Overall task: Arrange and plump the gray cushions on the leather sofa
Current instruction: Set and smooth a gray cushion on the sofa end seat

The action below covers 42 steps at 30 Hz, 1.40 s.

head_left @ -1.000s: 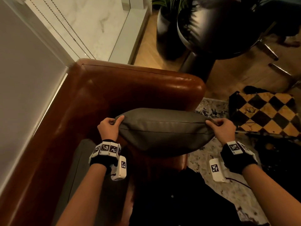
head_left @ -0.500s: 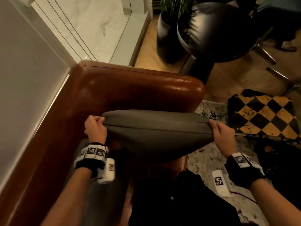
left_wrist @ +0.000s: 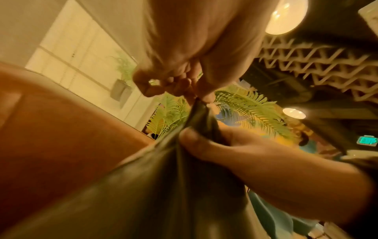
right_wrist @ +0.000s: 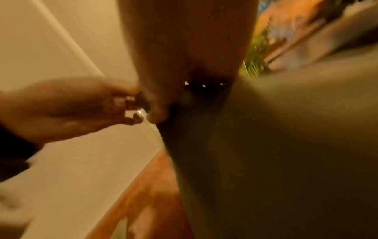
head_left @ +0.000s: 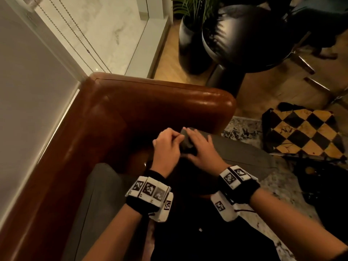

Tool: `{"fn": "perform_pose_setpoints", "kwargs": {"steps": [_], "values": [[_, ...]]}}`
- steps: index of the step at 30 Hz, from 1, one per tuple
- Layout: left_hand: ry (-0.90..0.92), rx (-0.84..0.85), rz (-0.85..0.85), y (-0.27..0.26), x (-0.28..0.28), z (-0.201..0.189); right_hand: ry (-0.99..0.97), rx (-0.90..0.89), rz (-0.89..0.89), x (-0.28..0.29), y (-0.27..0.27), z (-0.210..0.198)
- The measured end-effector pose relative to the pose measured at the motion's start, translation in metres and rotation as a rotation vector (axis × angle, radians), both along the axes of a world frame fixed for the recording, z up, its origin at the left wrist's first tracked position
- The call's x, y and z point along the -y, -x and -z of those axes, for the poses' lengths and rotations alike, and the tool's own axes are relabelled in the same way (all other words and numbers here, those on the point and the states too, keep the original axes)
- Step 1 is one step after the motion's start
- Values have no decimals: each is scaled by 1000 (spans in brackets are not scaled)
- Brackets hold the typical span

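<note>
A gray cushion (head_left: 244, 157) lies over the seat beside the arm of the brown leather sofa (head_left: 160, 102). Both hands meet at its far left corner. My left hand (head_left: 178, 137) pinches the corner's tip between fingers and thumb; the left wrist view shows the pinch (left_wrist: 201, 98) close up. My right hand (head_left: 195, 141) grips the same corner just to the right, fingers over the top and thumb (left_wrist: 196, 139) pressed into the fabric below. In the blurred right wrist view, the gray cushion (right_wrist: 286, 129) fills the right side, with the left hand (right_wrist: 85, 105) at left.
A second gray cushion (head_left: 101, 187) lies on the seat at lower left. A white wall and window ledge (head_left: 37, 91) run behind the sofa. On the floor to the right lie a patterned rug (head_left: 243, 127) and a black-and-yellow checkered cushion (head_left: 305, 132). Dark planters (head_left: 235, 38) stand beyond.
The hands held the cushion's two ends apart. The right hand has since crossed to the left corner, and both hands now hold that corner, with the cushion's body stretching off to the right.
</note>
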<state>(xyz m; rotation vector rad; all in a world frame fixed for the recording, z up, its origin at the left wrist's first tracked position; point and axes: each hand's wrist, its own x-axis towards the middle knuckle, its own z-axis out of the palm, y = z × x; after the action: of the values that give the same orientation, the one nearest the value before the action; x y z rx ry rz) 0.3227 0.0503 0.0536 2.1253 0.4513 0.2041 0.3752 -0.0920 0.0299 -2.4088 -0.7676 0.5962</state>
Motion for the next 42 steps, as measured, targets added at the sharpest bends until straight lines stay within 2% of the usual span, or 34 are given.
{"fn": "perform_pose_setpoints", "kwargs": {"steps": [2, 4, 5, 6, 8, 9, 10, 11, 13, 15, 18, 20, 22, 24, 26, 28, 29, 32, 33, 35, 37, 38, 40, 42], "values": [[56, 84, -54, 2, -10, -7, -198, 144, 102, -7, -3, -4], [51, 139, -266, 8, -52, 0, -368, 210, 221, 5, -8, -15], [20, 92, -374, 12, -79, 11, -428, 205, 257, 11, -8, -23], [-12, -30, -462, 17, -105, 24, -482, 187, 281, 17, -8, -33], [7, -445, -579, 30, -143, 50, -574, 148, 344, 29, -7, -54], [82, -596, -602, 35, -154, 60, -638, 123, 382, 35, -6, -64], [190, -655, -596, 36, -161, 65, -705, 86, 419, 41, -8, -72], [328, -620, -589, 32, -167, 67, -754, 48, 460, 47, -10, -77], [597, -389, -588, 18, -175, 61, -795, -26, 526, 55, -14, -81], [512, -199, -579, 6, -175, 49, -745, -75, 592, 64, -19, -71], [299, -55, -603, -5, -157, 31, -513, -97, 794, 84, -33, -33], [218, 78, -518, -8, -123, 13, -427, -181, 963, 89, -38, -16], [50, 138, -369, -10, -71, 0, -393, -183, 943, 76, -33, -12], [-30, 90, -201, -10, -9, 2, -436, -211, 754, 43, -20, -22], [73, -38, -126, -4, 41, 23, -356, -300, 603, 9, -5, -25], [217, -172, -98, 5, 67, 41, -176, -242, 558, -6, 1, -9], [240, -187, -43, 8, 74, 46, -137, -171, 576, -5, 1, 0], [252, -75, 219, 15, 63, 42, -105, 19, 656, 29, -9, 14], [155, 9, 222, 16, 50, 46, -98, 23, 681, 42, -14, 16], [-119, 103, 23, 20, 11, 60, -69, -9, 743, 69, -21, 22], [-278, -20, -248, 33, -35, 78, -36, -22, 831, 90, -24, 31], [-251, -98, -283, 40, -53, 84, -23, -28, 870, 97, -25, 36], [-145, -178, -146, 53, -75, 99, 9, -52, 901, 103, -24, 44], [-168, -188, 3, 63, -81, 106, 19, -82, 896, 105, -22, 50]]}}
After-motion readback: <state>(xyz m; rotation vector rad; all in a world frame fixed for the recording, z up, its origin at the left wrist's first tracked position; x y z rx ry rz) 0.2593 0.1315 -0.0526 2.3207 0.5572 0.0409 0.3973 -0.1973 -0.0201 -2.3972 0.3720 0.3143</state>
